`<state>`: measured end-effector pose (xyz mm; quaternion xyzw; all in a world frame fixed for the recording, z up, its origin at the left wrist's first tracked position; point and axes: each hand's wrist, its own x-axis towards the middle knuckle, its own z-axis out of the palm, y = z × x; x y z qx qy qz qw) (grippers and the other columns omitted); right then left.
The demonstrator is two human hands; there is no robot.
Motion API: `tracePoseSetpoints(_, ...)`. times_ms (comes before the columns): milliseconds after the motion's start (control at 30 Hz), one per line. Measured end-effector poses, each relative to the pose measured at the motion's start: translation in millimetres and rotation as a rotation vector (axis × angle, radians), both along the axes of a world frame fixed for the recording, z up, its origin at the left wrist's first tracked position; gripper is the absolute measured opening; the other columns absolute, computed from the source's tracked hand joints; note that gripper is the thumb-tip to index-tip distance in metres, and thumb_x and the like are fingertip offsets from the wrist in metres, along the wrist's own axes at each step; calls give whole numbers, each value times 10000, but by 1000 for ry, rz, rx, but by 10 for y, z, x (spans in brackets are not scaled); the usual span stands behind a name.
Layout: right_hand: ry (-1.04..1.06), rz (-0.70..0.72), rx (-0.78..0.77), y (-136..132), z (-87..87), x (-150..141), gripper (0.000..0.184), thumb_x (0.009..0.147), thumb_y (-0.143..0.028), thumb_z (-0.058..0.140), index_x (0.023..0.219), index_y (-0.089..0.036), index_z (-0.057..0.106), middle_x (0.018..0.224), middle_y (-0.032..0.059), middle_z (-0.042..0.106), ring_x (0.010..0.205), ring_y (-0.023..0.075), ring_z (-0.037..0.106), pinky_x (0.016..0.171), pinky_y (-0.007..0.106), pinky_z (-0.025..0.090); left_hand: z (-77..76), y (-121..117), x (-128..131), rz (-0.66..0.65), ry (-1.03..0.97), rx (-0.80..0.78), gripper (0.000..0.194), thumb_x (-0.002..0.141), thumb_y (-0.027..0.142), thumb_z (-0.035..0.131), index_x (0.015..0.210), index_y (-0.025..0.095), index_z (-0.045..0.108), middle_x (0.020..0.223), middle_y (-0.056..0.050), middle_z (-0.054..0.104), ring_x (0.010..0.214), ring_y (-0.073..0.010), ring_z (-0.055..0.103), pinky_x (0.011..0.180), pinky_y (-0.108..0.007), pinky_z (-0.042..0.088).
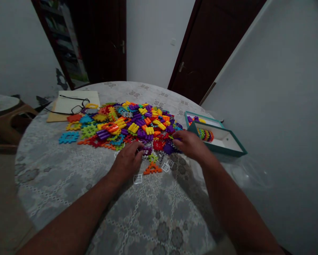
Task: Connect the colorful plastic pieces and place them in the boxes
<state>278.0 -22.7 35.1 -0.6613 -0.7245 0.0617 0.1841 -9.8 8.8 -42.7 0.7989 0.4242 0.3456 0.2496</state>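
Observation:
A large heap of colourful plastic building pieces (137,124) covers the middle of the table. At its near edge my left hand (128,157) is closed, with thumb and forefinger on a dark purple lattice piece (147,151). My right hand (189,143) reaches into the heap's right side, its fingers bent together near a purple piece (168,148); what they grip is hidden. In front of the hands lie an orange triangular piece (152,169), a lime green piece (152,158) and small white window pieces, one (138,179) beside my left wrist.
On the right stands a green-edged box (234,143) holding a striped stack of pieces (205,135), with its shallow lid or tray (206,119) behind. Clear plastic wrap (250,173) hangs off the table edge. Glasses (77,109) lie on paper (91,95) at back left.

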Motion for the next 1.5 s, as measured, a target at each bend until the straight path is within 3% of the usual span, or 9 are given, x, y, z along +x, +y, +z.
tracePoseSetpoints(133,-128,-79,-27,-266,-303,-422,260,965,-224,725,1224,-227,750,1312,142,728,1143,293,713,935,367,543,35,-13,-5,-23,15,-2,171,976,268,546,1074,228,681,1061,-79,763,1015,-271,704,972,-425,558)
tracePoseSetpoints(300,-200,-193,-75,-338,-557,-488,335,991,-223,684,1326,-213,687,1435,162,634,1123,281,714,863,335,548,25,-12,-7,-61,28,12,162,986,241,568,1097,229,686,1106,-85,763,1044,-268,702,988,-437,558)
tracePoseSetpoints(600,-183,-246,-135,-274,-715,-406,228,1042,-189,573,1213,-165,723,1224,153,730,1067,247,714,892,305,530,-31,-27,20,-215,54,19,144,1003,242,581,1090,228,694,1065,-76,760,1000,-256,697,957,-428,559)
tracePoseSetpoints(733,57,-187,54,-277,-732,-357,354,1015,-159,588,1353,-143,694,1283,160,756,1164,270,718,1009,348,541,-44,-25,22,-220,44,12,156,1009,246,582,1103,228,706,1068,-75,770,988,-248,707,950,-408,556)
tracePoseSetpoints(833,223,-40,183,-300,-800,-419,420,1020,-191,597,1436,-180,653,1321,137,762,1173,266,725,1045,382,555,-52,-14,27,-210,24,7,153,1014,274,596,1097,230,718,1055,-70,777,985,-246,715,943,-398,556)
tracePoseSetpoints(1000,235,227,164,-333,-948,-641,570,956,-77,533,1520,-149,583,1392,179,717,1252,271,684,1113,433,544,-67,6,23,-191,0,-19,196,1007,304,595,1121,233,737,1079,-68,790,1002,-248,725,936,-391,558)
tracePoseSetpoints(1200,203,269,177,-354,-992,-733,632,961,-71,509,1589,-142,502,1418,194,691,1262,273,670,1113,448,550,-109,47,-4,-142,-33,-37,367,969,315,636,1318,235,714,1185,-88,796,1056,-270,737,980,-425,560)
tracePoseSetpoints(1333,230,323,203,-349,-1014,-721,627,944,-68,505,1568,-122,522,1419,194,690,1273,271,661,1134,448,539,-74,52,-3,-213,-44,-56,278,960,321,655,1201,240,768,1154,-92,792,1051,-271,726,961,-422,560)
tracePoseSetpoints(1500,261,262,291,-300,-1043,-671,673,873,-32,496,1533,-147,561,1418,164,686,1292,265,630,1140,449,522,-3,9,3,-168,-12,-162,198,932,359,691,1075,236,749,902,-33,775,779,-208,663,729,-329,514)
